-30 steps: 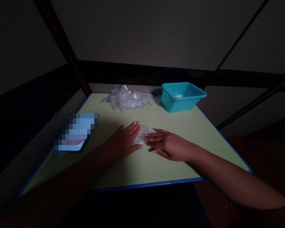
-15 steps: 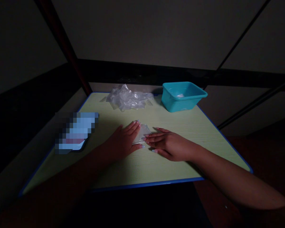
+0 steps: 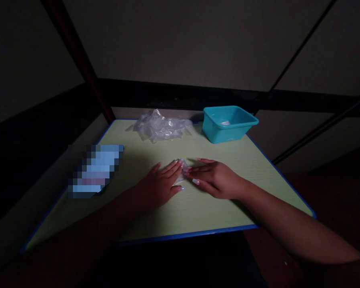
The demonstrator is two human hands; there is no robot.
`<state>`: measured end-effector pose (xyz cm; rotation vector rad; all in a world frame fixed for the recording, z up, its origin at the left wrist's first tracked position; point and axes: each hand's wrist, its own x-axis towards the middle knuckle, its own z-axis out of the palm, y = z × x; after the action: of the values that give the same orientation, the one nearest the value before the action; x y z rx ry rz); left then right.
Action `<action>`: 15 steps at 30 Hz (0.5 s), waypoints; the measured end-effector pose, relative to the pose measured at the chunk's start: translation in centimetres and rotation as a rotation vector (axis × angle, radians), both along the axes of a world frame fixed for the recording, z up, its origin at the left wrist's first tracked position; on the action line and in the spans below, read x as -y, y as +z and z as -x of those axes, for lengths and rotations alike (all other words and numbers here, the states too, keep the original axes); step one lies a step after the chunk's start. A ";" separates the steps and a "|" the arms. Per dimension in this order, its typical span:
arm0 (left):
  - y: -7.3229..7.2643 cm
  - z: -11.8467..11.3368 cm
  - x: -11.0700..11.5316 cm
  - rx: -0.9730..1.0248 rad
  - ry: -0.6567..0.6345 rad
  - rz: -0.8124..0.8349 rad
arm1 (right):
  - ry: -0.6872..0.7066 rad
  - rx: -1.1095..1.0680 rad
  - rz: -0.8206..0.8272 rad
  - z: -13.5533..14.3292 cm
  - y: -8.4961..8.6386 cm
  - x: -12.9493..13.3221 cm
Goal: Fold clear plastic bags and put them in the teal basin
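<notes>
Our left hand [image 3: 162, 186] rests open, thumb apart from fingers, over small clear plastic piece [image 3: 180, 179] near middle of desk [image 3: 195, 214]. Our right hand [image 3: 217, 180] meets piece's right side with fingertips; whether pinching, we cannot tell. We see crumpled plastic [image 3: 160, 129] along far edge, turquoise tub [image 3: 225, 134] at far right corner, blurred-over phone [image 3: 100, 166] by left edge.

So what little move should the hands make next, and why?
Perhaps the right hand could press along the right edge of the small clear plastic: it reaches that side, while the left hand lies over the other side and seems to steady it.
</notes>
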<state>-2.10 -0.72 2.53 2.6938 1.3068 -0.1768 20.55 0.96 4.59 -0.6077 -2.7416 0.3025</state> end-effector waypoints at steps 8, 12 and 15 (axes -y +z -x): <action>0.2 0.1 0.0 0.043 -0.009 -0.013 | -0.001 0.140 -0.090 0.3 -0.6 -0.1; 0.2 -0.1 -0.2 0.136 -0.044 -0.114 | -0.006 0.186 -0.087 0.3 -0.2 0.2; 0.1 -0.4 -0.4 0.209 -0.132 -0.134 | -0.013 0.203 -0.093 0.4 0.1 0.4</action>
<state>-1.67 -0.27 2.63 2.8184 1.1187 0.1808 20.12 0.56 4.72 -0.6641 -2.9238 0.1143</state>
